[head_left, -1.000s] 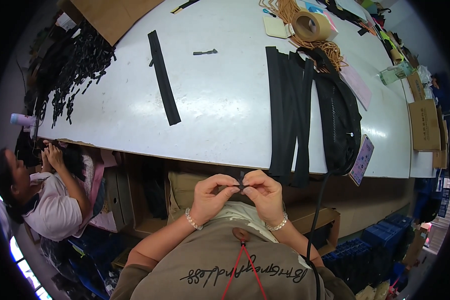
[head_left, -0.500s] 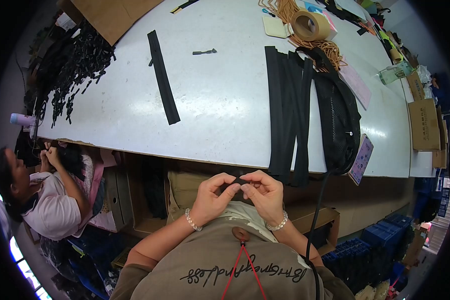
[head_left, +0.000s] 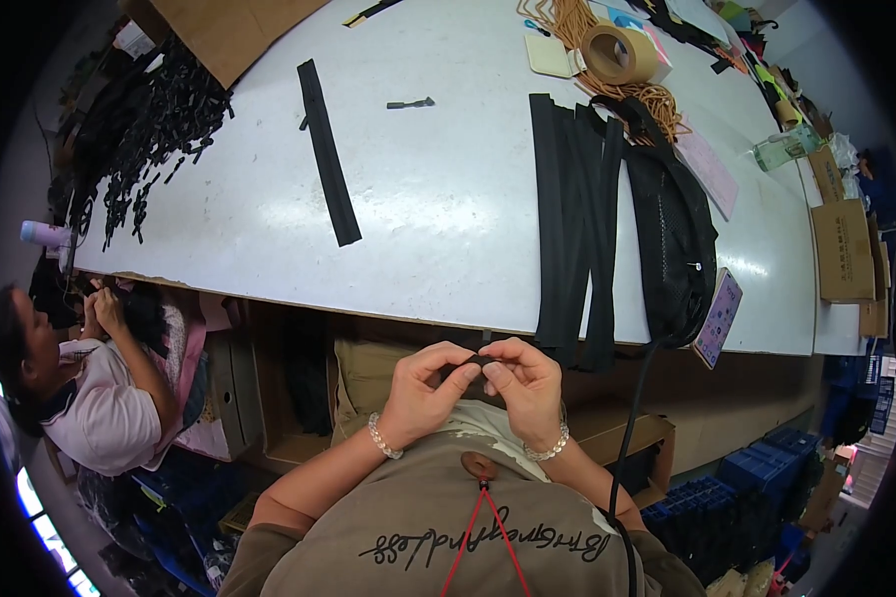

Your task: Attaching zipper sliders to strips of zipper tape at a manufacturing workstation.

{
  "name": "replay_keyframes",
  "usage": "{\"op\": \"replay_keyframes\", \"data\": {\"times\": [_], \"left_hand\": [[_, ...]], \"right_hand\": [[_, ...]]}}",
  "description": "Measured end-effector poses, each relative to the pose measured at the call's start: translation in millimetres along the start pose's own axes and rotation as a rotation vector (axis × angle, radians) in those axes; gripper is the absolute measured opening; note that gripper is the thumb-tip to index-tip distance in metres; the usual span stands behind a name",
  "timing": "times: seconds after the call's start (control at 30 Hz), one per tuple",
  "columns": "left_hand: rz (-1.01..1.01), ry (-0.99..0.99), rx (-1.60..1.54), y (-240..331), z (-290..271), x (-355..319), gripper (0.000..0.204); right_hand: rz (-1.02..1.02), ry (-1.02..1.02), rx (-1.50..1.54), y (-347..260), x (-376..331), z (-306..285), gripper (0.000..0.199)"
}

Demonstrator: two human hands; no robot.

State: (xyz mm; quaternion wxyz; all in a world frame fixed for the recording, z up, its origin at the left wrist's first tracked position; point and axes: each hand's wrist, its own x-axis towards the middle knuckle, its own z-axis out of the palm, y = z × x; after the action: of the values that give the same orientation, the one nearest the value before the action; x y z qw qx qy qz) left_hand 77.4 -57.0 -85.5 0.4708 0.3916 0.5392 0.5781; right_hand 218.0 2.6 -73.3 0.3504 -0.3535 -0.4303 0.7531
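Observation:
Just in front of the table's near edge, my left hand (head_left: 426, 390) and my right hand (head_left: 530, 388) meet at the fingertips. Both are closed in a pinch on a small black piece (head_left: 480, 360). Fingers cover most of it, so its exact kind is hidden. Farther off on the white table (head_left: 448, 219) lies a black zipper strip (head_left: 331, 164) with a pull hanging at its side. A small dark zipper pull (head_left: 410, 103) rests alone to the right of that strip. Several long black zipper strips (head_left: 572, 219) hang slightly over the near edge on the right.
A black mesh bag (head_left: 672, 239) and a phone (head_left: 717, 318) lie right of the strips. Farther back are a tape roll (head_left: 617, 54) and tan cords (head_left: 652, 99). Black corded pulls (head_left: 159, 129) are heaped at left. A co-worker (head_left: 105, 398) sits at left; a black cable (head_left: 629, 438) hangs beside my right arm.
My fingertips have shifted slightly around the small black piece, and a bit more of it shows between them. The things on the table stay where they were.

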Motion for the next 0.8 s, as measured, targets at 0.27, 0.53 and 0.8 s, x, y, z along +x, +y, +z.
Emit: {"op": "replay_keyframes", "data": {"times": [0.27, 0.53, 0.8], "left_hand": [[-0.201, 0.030, -0.244, 3.9, 2.1, -2.8, 0.012], [-0.182, 0.025, -0.229, 11.0, 4.5, -1.4, 0.012], [-0.139, 0.043, -0.399, 4.4, 6.5, -11.7, 0.008]], "right_hand": [[-0.002, 0.013, -0.090, -5.5, 0.9, 0.0, 0.013], [0.082, -0.139, -0.405, -31.6, 6.6, -4.5, 0.011], [-0.245, -0.290, -0.662, -30.1, 2.5, -3.3, 0.015]]}}
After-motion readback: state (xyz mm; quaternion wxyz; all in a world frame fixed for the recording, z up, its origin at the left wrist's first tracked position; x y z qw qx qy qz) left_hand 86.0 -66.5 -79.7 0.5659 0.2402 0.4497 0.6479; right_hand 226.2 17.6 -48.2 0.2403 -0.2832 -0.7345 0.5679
